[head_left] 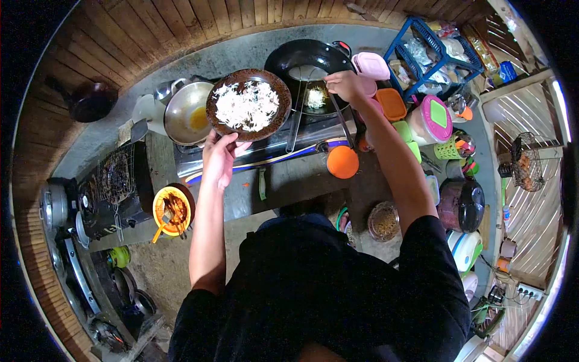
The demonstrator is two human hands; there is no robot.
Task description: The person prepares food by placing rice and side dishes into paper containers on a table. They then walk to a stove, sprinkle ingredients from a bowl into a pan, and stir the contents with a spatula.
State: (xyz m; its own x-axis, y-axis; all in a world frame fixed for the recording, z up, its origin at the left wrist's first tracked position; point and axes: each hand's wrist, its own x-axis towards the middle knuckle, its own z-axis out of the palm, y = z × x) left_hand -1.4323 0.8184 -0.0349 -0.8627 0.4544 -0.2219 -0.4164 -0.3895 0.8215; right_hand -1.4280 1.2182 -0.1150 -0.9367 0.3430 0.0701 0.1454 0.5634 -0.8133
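My left hand point(219, 158) grips the near rim of a brown speckled plate point(278, 120), thumb on top. White shreds of food point(248, 107) cover the plate. It is held above the stove, between a steel pan and a black wok point(280, 63). Over the wok's right side is my right hand point(345, 85), its fingers drawn together; what they hold, if anything, cannot be made out. A small heap of white shreds point(315, 98) lies in the wok below it. Two long dark handles point(294, 130) cross the wok's near edge.
The steel pan point(175, 114) holds some yellow liquid. An orange bowl point(158, 208) with red-brown sauce and a fork stands at left, near a grill rack point(116, 175). Plastic containers point(392, 104), a blue rack point(405, 42) and an orange round item point(342, 162) are at right.
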